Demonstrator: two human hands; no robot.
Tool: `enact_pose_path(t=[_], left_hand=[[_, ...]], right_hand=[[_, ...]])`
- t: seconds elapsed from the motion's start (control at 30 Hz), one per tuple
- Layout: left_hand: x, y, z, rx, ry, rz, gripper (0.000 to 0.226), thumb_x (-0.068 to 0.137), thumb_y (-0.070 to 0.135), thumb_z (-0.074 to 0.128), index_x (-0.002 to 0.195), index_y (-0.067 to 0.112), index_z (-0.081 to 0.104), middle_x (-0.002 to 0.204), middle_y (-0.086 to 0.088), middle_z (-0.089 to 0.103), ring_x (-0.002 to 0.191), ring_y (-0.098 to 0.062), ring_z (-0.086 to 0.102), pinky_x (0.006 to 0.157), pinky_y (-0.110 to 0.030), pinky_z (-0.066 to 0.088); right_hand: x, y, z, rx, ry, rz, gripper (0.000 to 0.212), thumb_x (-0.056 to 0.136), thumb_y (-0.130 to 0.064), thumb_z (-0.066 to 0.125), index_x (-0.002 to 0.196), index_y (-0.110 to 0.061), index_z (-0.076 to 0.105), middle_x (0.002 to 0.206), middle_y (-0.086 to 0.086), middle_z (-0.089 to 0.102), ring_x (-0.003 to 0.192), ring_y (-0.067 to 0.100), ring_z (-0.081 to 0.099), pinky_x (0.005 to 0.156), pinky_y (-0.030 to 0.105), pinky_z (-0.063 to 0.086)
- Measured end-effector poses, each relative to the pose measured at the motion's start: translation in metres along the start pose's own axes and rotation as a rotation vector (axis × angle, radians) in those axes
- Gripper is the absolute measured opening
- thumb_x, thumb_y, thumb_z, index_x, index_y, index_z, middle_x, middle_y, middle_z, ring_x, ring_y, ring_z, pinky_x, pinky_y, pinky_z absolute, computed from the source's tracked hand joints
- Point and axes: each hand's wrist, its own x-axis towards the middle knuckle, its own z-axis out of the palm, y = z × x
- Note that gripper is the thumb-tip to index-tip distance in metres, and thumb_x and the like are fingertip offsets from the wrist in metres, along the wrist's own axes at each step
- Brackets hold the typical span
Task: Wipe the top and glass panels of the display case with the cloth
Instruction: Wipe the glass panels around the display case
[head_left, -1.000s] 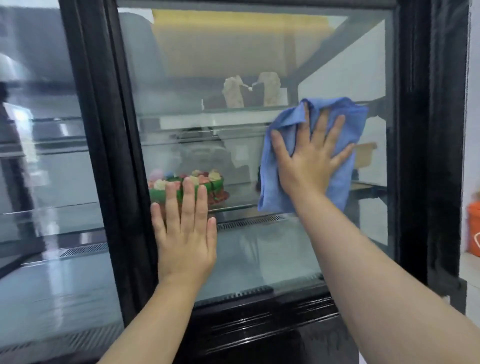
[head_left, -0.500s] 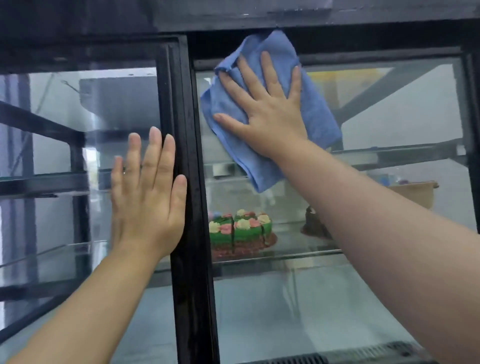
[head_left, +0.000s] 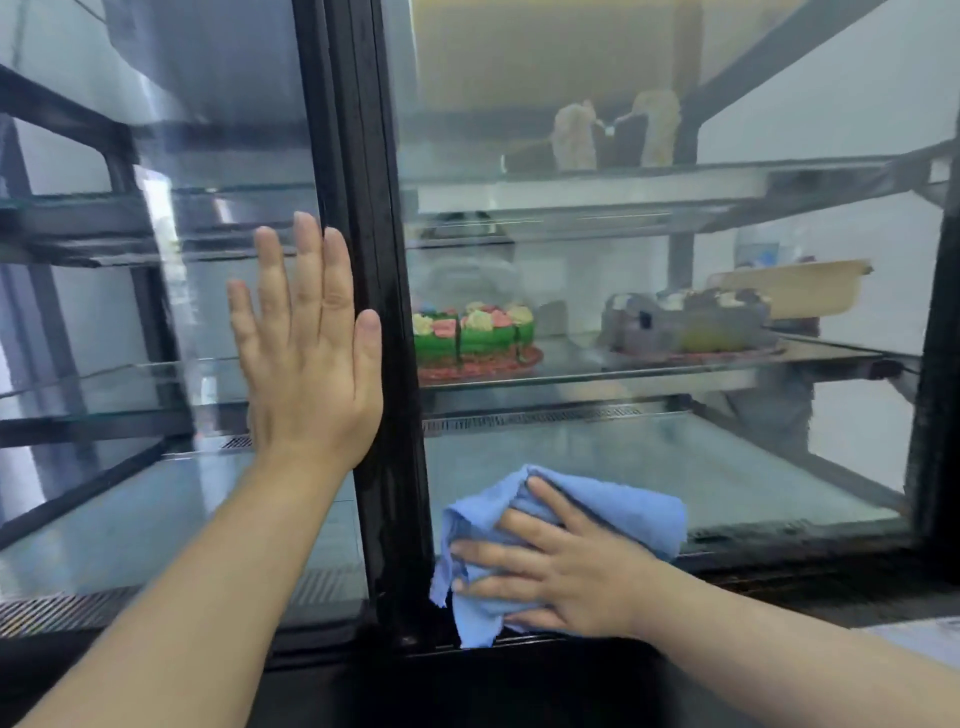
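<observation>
The blue cloth (head_left: 628, 519) sits in the bottom left corner of the right-hand glass panel (head_left: 675, 457), bunched up under the right hand (head_left: 561, 566). That hand isn't gripping anything. Its fingers are spread out straight and it's just pressing the cloth flat on the glass. The lower edge of the cloth hangs over the black bottom rail (head_left: 779, 566).

My take: this is the low pass of the panel wipe. To do it well I'd flatten the cloth out a bit, since a wad only cleans a narrow stripe. Then run it right into the seam where glass meets rail, because that's where the grime looks to collect.

The left hand (head_left: 306, 353) is flat and relaxed on the left glass panel (head_left: 130, 312), thumb right beside the black centre post (head_left: 374, 260). It looks like it's bracing. It'll probably leave prints there, so that pane needs a go too.

For room, the cloth is hard up against the centre post, so the only open run is rightward along the rail to the right post (head_left: 935, 415). Nothing on the outside of the glass blocks that sweep. The green cake (head_left: 475, 335), the dark cake (head_left: 685, 325) and the beige tub (head_left: 795, 286) are all inside on shelves, so they're out of the way.

The top of the case isn't in shot, so I can't tell how that looks.
</observation>
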Motion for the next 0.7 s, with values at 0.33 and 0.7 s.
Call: enact_pose_path(t=[0.33, 0.7], left_hand=[[0.074, 0.028, -0.019, -0.008, 0.15, 0.069, 0.052, 0.098, 0.032, 0.026, 0.146, 0.011, 0.029, 0.149, -0.008, 0.035, 0.138, -0.027, 0.02, 0.114, -0.044, 0.006], [0.115, 0.102, 0.021, 0.006, -0.012, 0.179, 0.058, 0.096, 0.032, 0.02, 0.148, 0.008, 0.021, 0.157, -0.008, 0.021, 0.146, -0.028, 0.005, 0.116, -0.044, -0.004]], right_hand=[[0.071, 0.198, -0.074, -0.01, 0.329, 0.362, 0.057, 0.091, -0.057, 0.047, 0.142, -0.032, 0.042, 0.151, -0.003, 0.037, 0.143, 0.034, 0.022, 0.115, 0.059, 0.005], [0.035, 0.224, -0.075, -0.006, 0.379, 1.099, 0.068, 0.086, -0.07, 0.034, 0.146, -0.04, 0.028, 0.158, -0.003, 0.019, 0.147, 0.031, 0.01, 0.111, 0.064, 0.002]])
